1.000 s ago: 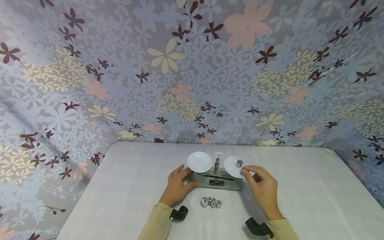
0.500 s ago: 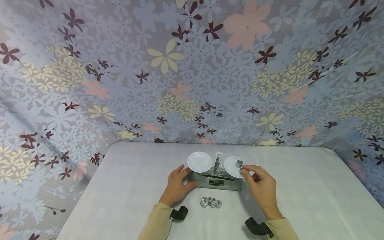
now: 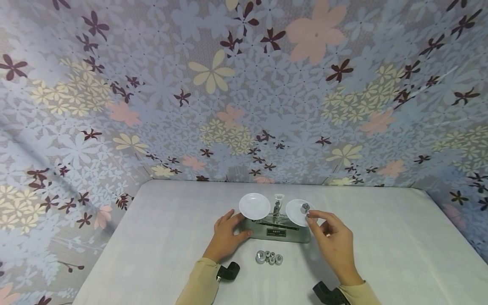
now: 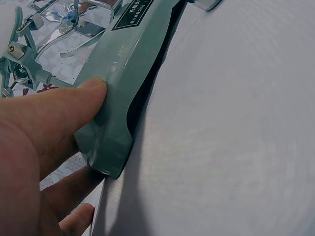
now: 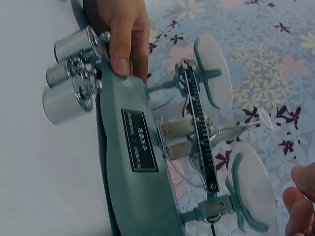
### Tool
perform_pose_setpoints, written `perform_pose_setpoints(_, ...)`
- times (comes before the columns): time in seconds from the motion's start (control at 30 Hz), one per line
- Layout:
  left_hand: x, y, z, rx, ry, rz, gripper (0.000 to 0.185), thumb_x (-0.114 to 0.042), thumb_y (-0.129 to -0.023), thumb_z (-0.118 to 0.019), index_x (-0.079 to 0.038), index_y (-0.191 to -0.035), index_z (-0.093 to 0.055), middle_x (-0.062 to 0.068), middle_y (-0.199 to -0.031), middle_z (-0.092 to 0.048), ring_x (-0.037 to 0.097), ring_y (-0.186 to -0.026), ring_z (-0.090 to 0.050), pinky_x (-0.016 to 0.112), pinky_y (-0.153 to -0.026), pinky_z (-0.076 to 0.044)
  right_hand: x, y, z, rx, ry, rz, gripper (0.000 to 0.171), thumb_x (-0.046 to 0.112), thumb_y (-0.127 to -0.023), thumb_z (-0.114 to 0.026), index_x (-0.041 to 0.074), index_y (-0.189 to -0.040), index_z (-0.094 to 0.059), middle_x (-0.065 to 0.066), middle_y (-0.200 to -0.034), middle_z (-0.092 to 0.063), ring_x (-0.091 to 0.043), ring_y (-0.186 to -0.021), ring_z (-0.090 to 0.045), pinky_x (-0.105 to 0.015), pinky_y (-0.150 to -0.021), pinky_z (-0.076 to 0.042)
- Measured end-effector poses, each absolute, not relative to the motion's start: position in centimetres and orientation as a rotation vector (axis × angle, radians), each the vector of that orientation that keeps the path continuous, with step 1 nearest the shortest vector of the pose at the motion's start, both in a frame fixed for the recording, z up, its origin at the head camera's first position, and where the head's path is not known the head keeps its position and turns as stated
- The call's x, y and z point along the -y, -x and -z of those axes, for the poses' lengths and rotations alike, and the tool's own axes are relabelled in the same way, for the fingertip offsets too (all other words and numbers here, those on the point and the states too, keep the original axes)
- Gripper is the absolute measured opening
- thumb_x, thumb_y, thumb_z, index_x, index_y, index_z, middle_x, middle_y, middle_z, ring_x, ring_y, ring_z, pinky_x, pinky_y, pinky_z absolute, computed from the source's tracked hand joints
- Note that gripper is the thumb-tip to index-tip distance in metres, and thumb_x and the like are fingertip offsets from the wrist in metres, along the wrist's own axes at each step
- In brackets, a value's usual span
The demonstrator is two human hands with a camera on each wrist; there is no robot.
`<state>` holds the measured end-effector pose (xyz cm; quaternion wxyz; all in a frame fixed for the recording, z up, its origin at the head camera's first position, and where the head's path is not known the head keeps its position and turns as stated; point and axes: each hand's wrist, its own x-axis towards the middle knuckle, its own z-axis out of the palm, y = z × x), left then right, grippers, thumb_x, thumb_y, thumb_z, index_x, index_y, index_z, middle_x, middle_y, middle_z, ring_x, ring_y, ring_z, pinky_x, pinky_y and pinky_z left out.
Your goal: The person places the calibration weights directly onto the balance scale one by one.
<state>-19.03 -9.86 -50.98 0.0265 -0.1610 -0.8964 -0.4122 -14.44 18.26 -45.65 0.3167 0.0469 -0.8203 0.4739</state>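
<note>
A small green-grey balance scale [image 3: 280, 232] stands on the white table. Its left white pan [image 3: 254, 206] is bare, and its right white pan [image 3: 297, 212] carries one metal weight [image 3: 305, 207]. My left hand [image 3: 237, 225] grips the left end of the scale base [image 4: 115, 123], thumb pressed on its front face. My right hand [image 3: 314, 220] hovers at the near rim of the right pan with fingers loosely curled and nothing seen in them. Its fingertips [image 5: 299, 204] lie just beside the right pan [image 5: 256, 189].
Several loose metal weights [image 3: 269, 257] stand in a cluster on the table in front of the scale, seen large as weights [image 5: 69, 78] in the right wrist view. Flowered cloth walls close in the back and both sides. The table's white top [image 3: 381, 245] stretches out to the right.
Barely anything: my right hand has shifted slightly by the right pan's rim. My left hand keeps its hold on the scale base.
</note>
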Motion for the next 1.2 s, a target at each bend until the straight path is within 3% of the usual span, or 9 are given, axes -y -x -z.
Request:
perform_pose_setpoints(0.4,9.9,19.1,51.1,2.771,0.503,1.262,0.056,-0.031,-0.09,-0.073,-0.006,-0.139,-0.06,0.009,-0.141,-0.06,0.04,-0.145,-0.032,0.064,-0.117,-0.013,-17.1,13.1,46.1,2.188,-0.209,-1.327,0.024,-0.002,-0.084,-0.079,0.013,-0.102,-0.077,0.003,-0.088,-0.069,-0.006,-0.056,-0.048,-0.015,-0.054,-0.04)
perform_pose_setpoints(0.73,9.8,19.1,50.9,2.765,0.498,1.275,0.055,-0.03,-0.09,-0.074,-0.005,-0.138,-0.06,0.009,-0.141,-0.06,0.039,-0.145,-0.033,0.063,-0.117,-0.013,-16.4,12.3,46.5,2.226,-0.267,-1.369,0.021,-0.003,-0.083,-0.078,0.01,-0.099,-0.077,0.008,-0.077,-0.059,-0.006,-0.055,-0.043,-0.02,-0.047,-0.036)
perform_pose_setpoints(1.1,9.9,19.1,51.0,2.768,0.502,1.27,0.055,-0.031,-0.09,-0.074,-0.006,-0.138,-0.06,0.009,-0.141,-0.06,0.039,-0.145,-0.033,0.063,-0.117,-0.014,-15.6,11.8,47.5,2.266,-0.289,-1.453,0.024,-0.002,-0.08,-0.081,0.012,-0.1,-0.077,0.005,-0.085,-0.066,-0.005,-0.053,-0.043,-0.02,-0.042,-0.036)
perform_pose_setpoints(1.2,9.9,19.1,51.0,2.768,0.503,1.268,0.055,-0.031,-0.09,-0.074,-0.007,-0.138,-0.06,0.009,-0.141,-0.06,0.039,-0.145,-0.033,0.063,-0.117,-0.013,-15.3,11.7,48.0,2.289,-0.289,-1.458,0.026,-0.005,-0.078,-0.081,0.01,-0.099,-0.076,0.003,-0.076,-0.061,-0.005,-0.051,-0.041,-0.02,-0.041,-0.035)
